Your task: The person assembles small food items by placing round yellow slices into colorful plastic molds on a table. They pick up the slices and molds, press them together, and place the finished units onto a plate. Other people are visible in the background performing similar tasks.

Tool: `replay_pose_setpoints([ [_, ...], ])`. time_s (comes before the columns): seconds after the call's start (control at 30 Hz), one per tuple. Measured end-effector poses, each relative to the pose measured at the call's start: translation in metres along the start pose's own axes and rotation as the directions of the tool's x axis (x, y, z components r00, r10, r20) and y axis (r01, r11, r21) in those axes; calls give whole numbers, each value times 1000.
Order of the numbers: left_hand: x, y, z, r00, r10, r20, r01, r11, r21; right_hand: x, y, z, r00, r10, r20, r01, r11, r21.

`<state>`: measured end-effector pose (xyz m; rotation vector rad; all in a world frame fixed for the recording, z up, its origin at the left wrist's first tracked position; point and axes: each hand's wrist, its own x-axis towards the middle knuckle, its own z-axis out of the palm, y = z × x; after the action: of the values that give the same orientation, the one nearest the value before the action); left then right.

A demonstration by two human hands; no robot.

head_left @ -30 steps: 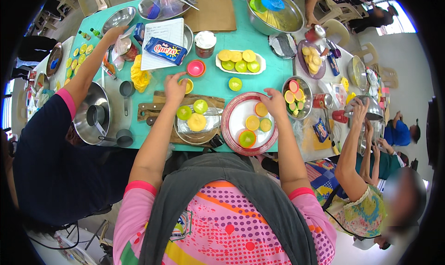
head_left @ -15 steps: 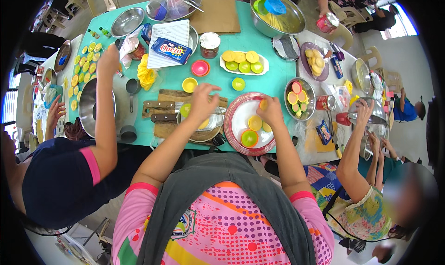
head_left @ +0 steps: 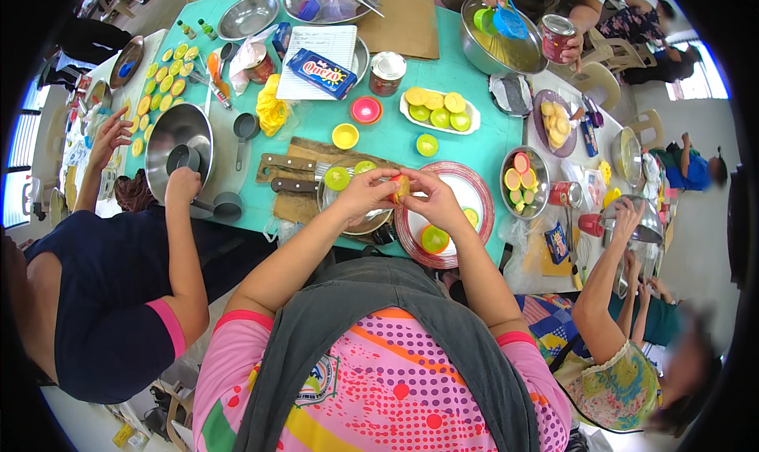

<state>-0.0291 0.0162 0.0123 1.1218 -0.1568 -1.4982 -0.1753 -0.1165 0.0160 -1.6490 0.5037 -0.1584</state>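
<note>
Both my hands meet over the left rim of a white plate with a red border [head_left: 491, 209]. My left hand [head_left: 368, 197] and my right hand [head_left: 433, 202] pinch a small yellow cupcake in an orange-red mould [head_left: 402, 187] between their fingertips. A green mould with a yellow cupcake [head_left: 434, 239] sits on the plate, and a paler piece lies partly hidden by my right hand. Beside my left hand, green moulds [head_left: 337, 178] rest at a metal bowl, partly covered by my forearm. A wooden board [head_left: 296, 207] with two dark-handled knives [head_left: 288, 186] lies further left.
A white dish [head_left: 473, 118] holds several cupcakes. A steel bowl of moulds [head_left: 541, 202] stands right. Left, a co-worker's hand [head_left: 183, 186] holds a dark measuring cup in a large bowl [head_left: 207, 136]. Across the table, another person holds a can [head_left: 558, 39] beside a batter bowl [head_left: 506, 61].
My left hand has come from above the board to join my right hand, which has lifted the cupcake off the plate. The left co-worker's hand has dropped to the bowl; the can across has moved left.
</note>
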Motion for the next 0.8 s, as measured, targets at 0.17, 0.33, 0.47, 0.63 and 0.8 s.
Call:
replay_pose_setpoints([
  [0.17,-13,3,-13,1000,-8,-17,7,996,-89,7,3,13,998,50,28,-52,995,82],
  [0.33,-21,3,-19,998,-9,-59,5,997,-72,9,-2,28,992,69,109,-90,974,209],
  [0.47,-23,1,-26,999,-28,-47,22,990,-139,9,-17,31,986,63,153,-82,989,124],
  [0.63,-25,2,-32,996,-86,0,85,988,-125,11,-31,27,978,-33,208,56,993,-102],
  [0.8,-25,10,-29,990,-140,-29,140,990,20,13,-29,21,970,7,243,3,999,-44],
])
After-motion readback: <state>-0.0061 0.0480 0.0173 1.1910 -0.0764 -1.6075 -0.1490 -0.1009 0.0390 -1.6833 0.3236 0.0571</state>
